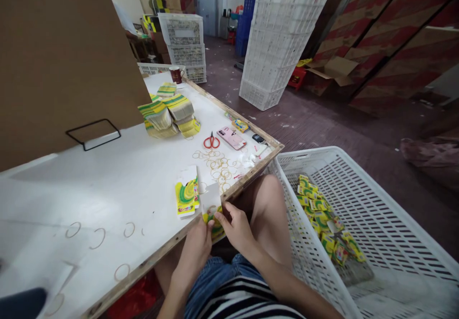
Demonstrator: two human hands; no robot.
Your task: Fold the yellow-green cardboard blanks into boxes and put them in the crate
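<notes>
In the head view, the left hand (pixel 198 238) and the right hand (pixel 235 224) each have their grip clamped on a yellow-green carton (pixel 211 197) with a white flap, at the near edge of the table (pixel 118 185), probably so both thumbs can work it close to the lap. Just in from that edge lie flat cartons (pixel 186 192), likely for easy reach. Rubber bands (pixel 220 168) spread loose near the table's corner, perhaps to lift singly. Right of the table, a white crate (pixel 405 209) contains yellow packs (pixel 319 205).
</notes>
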